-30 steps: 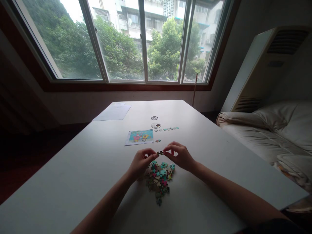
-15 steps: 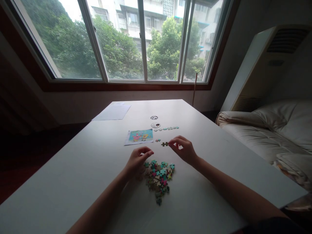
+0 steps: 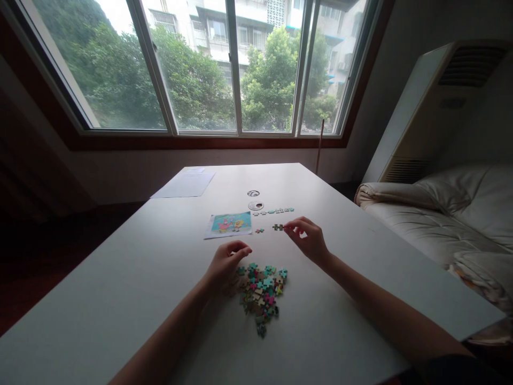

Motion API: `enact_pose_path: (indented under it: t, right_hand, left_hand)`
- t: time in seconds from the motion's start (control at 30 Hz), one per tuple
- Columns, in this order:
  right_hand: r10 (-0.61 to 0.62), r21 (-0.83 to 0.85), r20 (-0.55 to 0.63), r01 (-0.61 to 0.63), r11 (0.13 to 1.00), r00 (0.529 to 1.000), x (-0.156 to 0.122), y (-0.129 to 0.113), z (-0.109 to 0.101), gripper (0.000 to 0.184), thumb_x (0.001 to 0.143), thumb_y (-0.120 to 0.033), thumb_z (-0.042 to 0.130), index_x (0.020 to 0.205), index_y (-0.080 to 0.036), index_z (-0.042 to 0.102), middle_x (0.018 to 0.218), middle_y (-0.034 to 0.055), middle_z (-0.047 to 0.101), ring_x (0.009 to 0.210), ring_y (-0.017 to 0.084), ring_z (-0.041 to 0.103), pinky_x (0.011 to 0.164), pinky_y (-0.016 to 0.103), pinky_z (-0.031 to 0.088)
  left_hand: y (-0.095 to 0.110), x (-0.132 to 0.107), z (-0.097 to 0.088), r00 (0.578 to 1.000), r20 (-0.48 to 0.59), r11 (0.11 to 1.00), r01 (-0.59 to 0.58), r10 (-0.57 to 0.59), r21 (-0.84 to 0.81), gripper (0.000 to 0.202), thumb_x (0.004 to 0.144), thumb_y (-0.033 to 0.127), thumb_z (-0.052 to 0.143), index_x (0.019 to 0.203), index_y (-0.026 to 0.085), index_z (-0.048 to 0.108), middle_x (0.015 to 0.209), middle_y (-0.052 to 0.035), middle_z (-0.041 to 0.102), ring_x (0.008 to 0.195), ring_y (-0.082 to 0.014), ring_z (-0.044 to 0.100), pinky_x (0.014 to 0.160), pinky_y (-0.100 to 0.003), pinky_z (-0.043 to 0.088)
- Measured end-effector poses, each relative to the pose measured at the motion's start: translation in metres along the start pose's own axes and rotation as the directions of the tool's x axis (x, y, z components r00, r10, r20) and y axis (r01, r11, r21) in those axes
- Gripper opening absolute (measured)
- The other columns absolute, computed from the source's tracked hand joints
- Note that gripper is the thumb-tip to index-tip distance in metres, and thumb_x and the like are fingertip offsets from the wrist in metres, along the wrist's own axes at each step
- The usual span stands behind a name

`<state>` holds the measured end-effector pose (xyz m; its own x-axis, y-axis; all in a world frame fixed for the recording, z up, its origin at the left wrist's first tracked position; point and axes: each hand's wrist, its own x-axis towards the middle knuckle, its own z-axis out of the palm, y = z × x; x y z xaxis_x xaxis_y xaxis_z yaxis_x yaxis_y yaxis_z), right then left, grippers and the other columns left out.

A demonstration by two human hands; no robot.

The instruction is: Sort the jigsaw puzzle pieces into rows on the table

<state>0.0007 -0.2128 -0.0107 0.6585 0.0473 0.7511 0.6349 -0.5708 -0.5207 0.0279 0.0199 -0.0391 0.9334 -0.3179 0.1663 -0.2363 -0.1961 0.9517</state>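
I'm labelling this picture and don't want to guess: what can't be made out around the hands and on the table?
All in the head view:
Puzzle pile: lower pieces hidden by those on top.
Joined pieces: right end covered by the right hand.
Left hand: palm hidden behind its back.
White sheet: any print too small and faint.
Left forearm: cut off by the bottom edge.

White table (image 3: 340, 230); puzzle pile (image 3: 266, 283) mixing turquoise, pink, tan and yellow-green; piece pair (image 3: 278, 227) dark olive; piece row (image 3: 271, 212) pale and turquoise; picture (image 3: 231, 221) turquoise, its figures (image 3: 225, 225) pink and yellow; sofa (image 3: 444, 219) cream; sill (image 3: 212, 143) reddish brown; trees (image 3: 192, 80) green
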Motion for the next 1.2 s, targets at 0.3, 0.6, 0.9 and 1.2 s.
enact_pose_path:
  t: [0.3, 0.6, 0.9, 1.2]
  right_hand:
    - [0.01, -0.003, 0.011, -0.01, 1.0, 1.0, 0.0, 0.0, 0.0, 0.011, 0.081, -0.025, 0.054, 0.079, -0.018, 0.062, 0.076, 0.0022, 0.058, 0.057, 0.008, 0.051, 0.051, 0.02, 0.045]
    - [0.016, -0.013, 0.033, -0.015, 1.0, 0.999, 0.002, 0.009, -0.002, 0.013, 0.081, -0.028, 0.054, 0.081, -0.018, 0.063, 0.077, 0.0026, 0.058, 0.057, 0.009, 0.051, 0.052, 0.021, 0.044]
    - [0.24, -0.174, 0.314, -0.193, 0.966, 0.919, 0.014, 0.047, 0.012, 0.01, 0.075, -0.026, 0.059, 0.076, -0.018, 0.066, 0.073, 0.0014, 0.062, 0.057, 0.009, 0.051, 0.056, 0.02, 0.042]
    - [0.349, -0.269, 0.386, -0.258, 0.928, 0.854, 0.028, 0.067, 0.037, 0.012, 0.072, -0.025, 0.06, 0.075, -0.016, 0.068, 0.067, 0.0009, 0.063, 0.058, 0.01, 0.051, 0.056, 0.02, 0.038]
  left_hand:
    - [0.001, 0.001, 0.0, 1.0, 0.009, 1.0, 0.009, -0.009, 0.001, 0.021, 0.069, 0.035, 0.059, 0.068, 0.015, 0.063, 0.065, -0.0017, 0.06, 0.064, -0.0149, 0.052, 0.061, -0.023, 0.04]
    - [0.0, 0.001, 0.0, 1.0, -0.004, 1.0, 0.022, -0.022, -0.012, 0.021, 0.068, 0.034, 0.059, 0.066, 0.014, 0.063, 0.06, -0.0011, 0.059, 0.057, -0.013, 0.051, 0.051, -0.021, 0.038]
    - [0.001, 0.001, 0.001, 1.0, -0.004, 1.0, 0.012, -0.012, -0.023, 0.019, 0.068, 0.033, 0.059, 0.065, 0.014, 0.062, 0.06, -0.0005, 0.058, 0.059, -0.0133, 0.051, 0.057, -0.023, 0.038]
    - [0.002, 0.001, 0.0, 1.0, 0.018, 1.0, 0.02, -0.02, -0.017, 0.021, 0.069, 0.034, 0.059, 0.067, 0.014, 0.062, 0.061, -0.0005, 0.058, 0.06, -0.0135, 0.051, 0.057, -0.023, 0.037]
